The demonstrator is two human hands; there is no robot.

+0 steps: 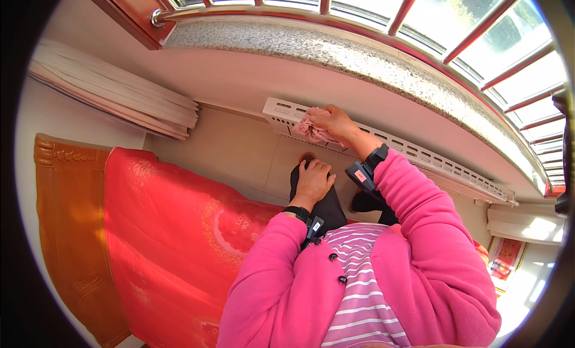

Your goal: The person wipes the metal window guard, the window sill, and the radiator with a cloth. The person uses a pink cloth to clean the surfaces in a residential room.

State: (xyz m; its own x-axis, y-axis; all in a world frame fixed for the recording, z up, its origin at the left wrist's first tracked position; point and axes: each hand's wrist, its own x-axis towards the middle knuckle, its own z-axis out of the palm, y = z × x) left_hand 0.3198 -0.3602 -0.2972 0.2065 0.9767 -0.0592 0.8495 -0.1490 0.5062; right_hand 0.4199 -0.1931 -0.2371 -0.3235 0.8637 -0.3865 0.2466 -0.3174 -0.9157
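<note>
My right hand [338,125] grips a crumpled pink cloth [311,125] and presses it against the white radiator [415,150] near its left end. Slots run along the radiator's top, and smaller holes line its front edge. Lower down, my left hand [313,181] rests on my knee in black trousers [330,208], fingers slightly spread and holding nothing. Each wrist wears a black strap with a small device on it.
A granite windowsill [287,40] with metal window bars [325,0] curves above the radiator. Left are a gathered curtain [117,92], a carved wooden headboard [72,240] and a bed with a red cover [170,231]. Tiled floor [238,146] lies between bed and radiator.
</note>
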